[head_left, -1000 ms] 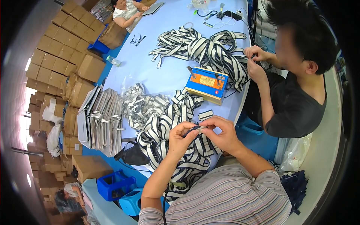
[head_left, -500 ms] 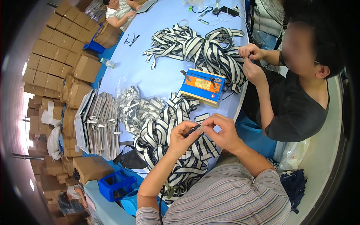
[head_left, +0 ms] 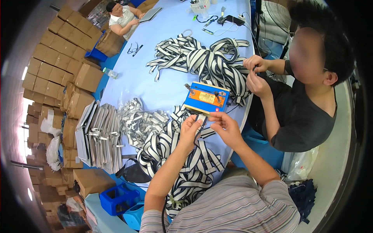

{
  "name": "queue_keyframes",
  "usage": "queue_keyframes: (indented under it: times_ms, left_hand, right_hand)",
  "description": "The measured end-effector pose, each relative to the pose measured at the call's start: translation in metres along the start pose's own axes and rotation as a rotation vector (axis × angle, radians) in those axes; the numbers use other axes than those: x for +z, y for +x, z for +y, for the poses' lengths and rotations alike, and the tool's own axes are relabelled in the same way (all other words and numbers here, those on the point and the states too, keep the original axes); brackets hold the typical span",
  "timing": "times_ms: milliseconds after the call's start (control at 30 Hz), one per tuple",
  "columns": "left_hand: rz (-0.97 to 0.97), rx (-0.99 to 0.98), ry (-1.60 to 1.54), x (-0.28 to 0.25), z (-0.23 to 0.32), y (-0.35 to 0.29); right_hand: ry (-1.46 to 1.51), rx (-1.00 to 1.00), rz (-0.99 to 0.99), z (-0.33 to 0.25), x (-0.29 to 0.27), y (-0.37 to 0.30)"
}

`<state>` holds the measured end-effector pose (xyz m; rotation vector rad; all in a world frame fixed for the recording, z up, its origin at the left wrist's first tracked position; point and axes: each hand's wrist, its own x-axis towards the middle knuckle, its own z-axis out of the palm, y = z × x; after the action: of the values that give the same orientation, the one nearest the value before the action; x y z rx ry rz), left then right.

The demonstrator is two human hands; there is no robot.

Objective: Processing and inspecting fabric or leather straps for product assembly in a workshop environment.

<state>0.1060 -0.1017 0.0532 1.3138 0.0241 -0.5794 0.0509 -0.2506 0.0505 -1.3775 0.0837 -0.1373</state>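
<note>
My left hand (head_left: 189,133) pinches the end of a black-and-white striped strap (head_left: 201,119), held up at the near edge of a blue box-shaped device. My right hand (head_left: 227,130) is just right of that strap end, thumb and fingers apart, nothing visible between them. The device (head_left: 206,97) has an orange panel, two metal posts and a lit red lamp. Below my hands, a large heap of the same straps (head_left: 186,169) spills toward my lap. Beyond the device lies a second strap bundle (head_left: 210,58).
At right a co-worker's hands (head_left: 257,73) hold a small dark piece. Left of the heap are clear-bagged straps (head_left: 140,120) and a stack of flat grey pieces (head_left: 101,136). Cartons (head_left: 58,50) line the left side; a blue plastic stool (head_left: 118,198) stands below. Another person sits at the far end.
Both hands have moved away from me to the device's near edge. They were together on the strap end; now my right hand's fingers have parted from it. The view has shifted slightly.
</note>
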Motion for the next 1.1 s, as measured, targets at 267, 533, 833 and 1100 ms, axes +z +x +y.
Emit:
queue_keyframes:
  times_ms: [267,533,833,1100]
  left_hand:
    - [0.048,0.036,-0.107,-0.009,-0.006,0.049]
    - [-0.024,0.022,-0.135,0.015,0.008,-0.007]
    - [-0.109,0.332,-0.002,0.005,0.007,-0.056]
    - [-0.143,0.607,0.09,-0.007,0.014,-0.09]
  right_hand:
    - [0.003,0.046,-0.016,0.03,-0.019,-0.018]
    - [0.087,-0.104,0.108,0.011,0.007,-0.004]
    - [-0.02,-0.303,0.038,-0.016,0.026,-0.026]
    - [-0.196,-0.48,-0.041,-0.039,0.04,-0.046]
